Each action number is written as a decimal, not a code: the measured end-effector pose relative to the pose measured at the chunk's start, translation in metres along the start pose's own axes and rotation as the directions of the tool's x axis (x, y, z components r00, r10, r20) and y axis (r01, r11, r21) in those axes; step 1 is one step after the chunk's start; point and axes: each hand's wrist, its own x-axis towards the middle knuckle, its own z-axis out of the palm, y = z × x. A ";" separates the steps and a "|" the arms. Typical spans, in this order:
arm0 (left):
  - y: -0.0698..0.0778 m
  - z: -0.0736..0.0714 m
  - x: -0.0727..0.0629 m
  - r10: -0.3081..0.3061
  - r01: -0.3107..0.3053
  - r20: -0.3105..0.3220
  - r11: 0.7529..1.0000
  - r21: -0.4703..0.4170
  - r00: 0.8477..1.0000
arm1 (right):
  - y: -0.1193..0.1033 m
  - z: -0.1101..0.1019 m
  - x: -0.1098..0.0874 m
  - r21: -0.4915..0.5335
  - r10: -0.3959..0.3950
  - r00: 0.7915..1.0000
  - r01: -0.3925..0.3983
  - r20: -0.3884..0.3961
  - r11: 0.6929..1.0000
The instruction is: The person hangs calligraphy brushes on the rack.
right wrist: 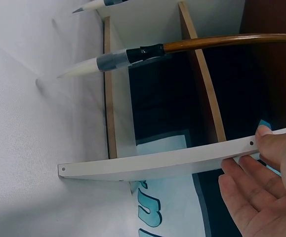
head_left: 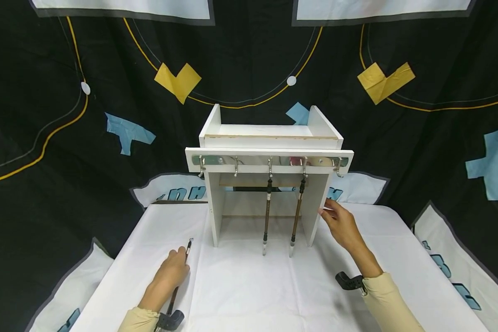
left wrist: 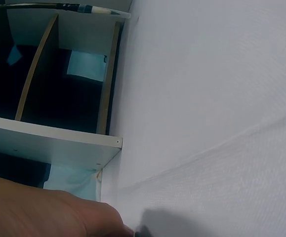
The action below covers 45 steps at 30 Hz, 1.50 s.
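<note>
In the head view my left hand grips a dark-handled calligraphy brush low over the table, left of the white shelf unit. The brush's hanging loop points away from me; part of its handle is hidden under the hand. My right hand pinches the edge of the shelf's right side panel, thumb on one face and fingers on the other. Two calligraphy brushes, a left one and a right one, hang tips down from the hook rail. Their pale bristles show clear sleeves.
Metal hooks, such as the far left hook and the far right hook, line the rail. White cloth covers the table. Behind it hangs a black curtain with yellow and blue tape patches.
</note>
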 end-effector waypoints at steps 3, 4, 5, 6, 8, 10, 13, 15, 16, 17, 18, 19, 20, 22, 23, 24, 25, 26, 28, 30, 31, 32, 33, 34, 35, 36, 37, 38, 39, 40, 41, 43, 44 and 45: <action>-0.001 -0.001 0.000 -0.025 0.025 0.020 1.000 -0.016 0.999 | 0.000 0.000 0.000 -0.002 0.001 1.000 -0.001 0.002 1.000; -0.002 -0.002 0.000 -0.029 0.030 0.027 0.999 -0.021 0.999 | 0.000 0.001 0.000 -0.003 0.000 1.000 0.000 0.003 1.000; -0.002 -0.003 -0.001 -0.032 0.033 0.034 0.999 -0.026 0.999 | 0.000 0.001 0.000 -0.004 -0.002 1.000 0.002 0.003 1.000; -0.002 -0.005 -0.001 -0.037 0.038 0.043 0.999 -0.032 0.998 | 0.000 0.001 0.000 -0.003 -0.003 1.000 0.003 0.003 1.000; -0.002 -0.008 -0.003 -0.038 0.040 0.055 0.998 -0.044 0.998 | 0.000 0.001 0.000 -0.004 -0.007 1.000 0.007 0.004 1.000; -0.002 -0.012 -0.004 -0.032 0.036 0.064 0.998 -0.059 0.997 | 0.000 0.001 0.000 -0.005 -0.008 1.000 0.008 0.001 1.000; 0.001 -0.022 -0.007 -0.018 0.023 0.060 0.997 -0.072 0.998 | 0.000 0.001 0.000 -0.005 -0.009 1.000 0.009 0.000 1.000; 0.003 -0.027 -0.008 -0.005 0.009 0.046 0.997 -0.081 0.999 | 0.000 0.000 0.000 -0.007 -0.013 1.000 0.013 -0.004 1.000; 0.004 -0.030 -0.009 0.000 0.004 0.038 0.996 -0.085 0.999 | 0.000 0.000 0.000 -0.007 -0.016 1.000 0.015 -0.005 1.000; 0.005 -0.033 -0.009 0.007 -0.005 0.027 0.996 -0.090 1.000 | 0.000 0.000 0.000 -0.007 -0.018 1.000 0.018 -0.004 1.000; 0.006 -0.035 -0.009 0.016 -0.015 0.016 0.995 -0.098 1.000 | 0.000 0.000 0.000 -0.005 -0.019 1.000 0.019 -0.005 1.000; 0.008 -0.038 -0.009 0.027 -0.026 0.005 0.994 -0.103 1.000 | 0.000 0.000 0.000 -0.006 -0.020 1.000 0.020 -0.007 1.000; 0.009 -0.040 -0.009 0.035 -0.036 -0.005 0.993 -0.112 0.999 | 0.000 0.000 0.000 -0.006 -0.022 1.000 0.022 -0.008 1.000; 0.014 -0.046 -0.010 0.051 -0.053 -0.021 0.990 -0.127 0.998 | 0.000 0.000 0.000 -0.005 -0.023 1.000 0.023 -0.009 1.000; 0.016 -0.049 -0.011 0.061 -0.065 -0.031 0.989 -0.136 0.998 | 0.000 0.000 0.000 -0.005 -0.024 1.000 0.024 -0.009 1.000; 0.019 -0.052 -0.012 0.068 -0.073 -0.038 0.986 -0.147 0.997 | 0.000 0.000 0.000 -0.007 -0.025 1.000 0.025 -0.011 1.000; 0.021 -0.055 -0.013 0.075 -0.081 -0.043 0.984 -0.158 0.996 | 0.000 0.000 0.000 -0.009 -0.027 1.000 0.027 -0.011 1.000; 0.023 -0.058 -0.014 0.083 -0.090 -0.048 0.981 -0.174 0.995 | 0.000 0.000 0.000 -0.010 -0.028 1.000 0.028 -0.012 1.000; 0.028 -0.063 -0.017 0.102 -0.112 -0.062 0.973 -0.200 0.993 | 0.000 0.000 0.000 -0.012 -0.030 0.999 0.029 -0.014 0.999; 0.032 -0.067 -0.020 0.119 -0.134 -0.078 0.966 -0.223 0.990 | 0.001 0.000 0.000 -0.015 -0.031 0.999 0.030 -0.014 0.999; 0.034 -0.070 -0.022 0.127 -0.144 -0.085 0.962 -0.230 0.988 | 0.001 0.001 -0.001 -0.016 -0.032 0.999 0.031 -0.014 0.999; 0.036 -0.072 -0.023 0.132 -0.150 -0.089 0.960 -0.237 0.987 | 0.001 0.001 -0.001 -0.017 -0.031 0.999 0.031 -0.014 0.999; 0.039 -0.074 -0.026 0.135 -0.153 -0.093 0.958 -0.241 0.987 | 0.001 0.001 -0.001 -0.018 -0.032 0.999 0.031 -0.014 0.999; 0.042 -0.077 -0.028 0.137 -0.157 -0.097 0.958 -0.242 0.986 | 0.001 0.001 -0.001 -0.019 -0.032 0.999 0.031 -0.014 0.999; 0.045 -0.079 -0.030 0.141 -0.162 -0.102 0.957 -0.241 0.985 | 0.001 0.001 -0.001 -0.021 -0.031 0.999 0.031 -0.013 0.999; 0.047 -0.082 -0.033 0.145 -0.168 -0.109 0.957 -0.237 0.983 | 0.001 0.001 -0.001 -0.020 -0.031 0.999 0.031 -0.012 0.999; 0.051 -0.085 -0.035 0.148 -0.172 -0.114 0.956 -0.237 0.982 | 0.001 0.001 -0.001 -0.020 -0.030 0.999 0.030 -0.011 0.999; 0.054 -0.088 -0.038 0.151 -0.177 -0.123 0.955 -0.238 0.981 | 0.001 0.001 -0.001 -0.018 -0.029 1.000 0.029 -0.012 0.999; 0.057 -0.091 -0.040 0.157 -0.186 -0.135 0.953 -0.238 0.978 | 0.001 0.001 -0.001 -0.016 -0.028 1.000 0.028 -0.013 0.999; 0.060 -0.093 -0.043 0.164 -0.196 -0.149 0.951 -0.239 0.975 | 0.001 0.001 -0.001 -0.017 -0.028 1.000 0.027 -0.012 0.999; 0.063 -0.096 -0.045 0.170 -0.207 -0.164 0.948 -0.242 0.972 | 0.000 0.001 -0.001 -0.017 -0.027 1.000 0.026 -0.011 1.000; 0.068 -0.100 -0.050 0.185 -0.232 -0.196 0.939 -0.254 0.963 | 0.000 0.002 -0.001 -0.016 -0.027 1.000 0.027 -0.013 1.000; 0.071 -0.102 -0.052 0.193 -0.246 -0.214 0.935 -0.257 0.958 | 0.000 0.002 -0.001 -0.016 -0.030 0.999 0.029 -0.014 0.999; 0.074 -0.103 -0.054 0.200 -0.259 -0.231 0.930 -0.261 0.952 | 0.000 0.002 -0.001 -0.017 -0.032 0.999 0.031 -0.015 0.999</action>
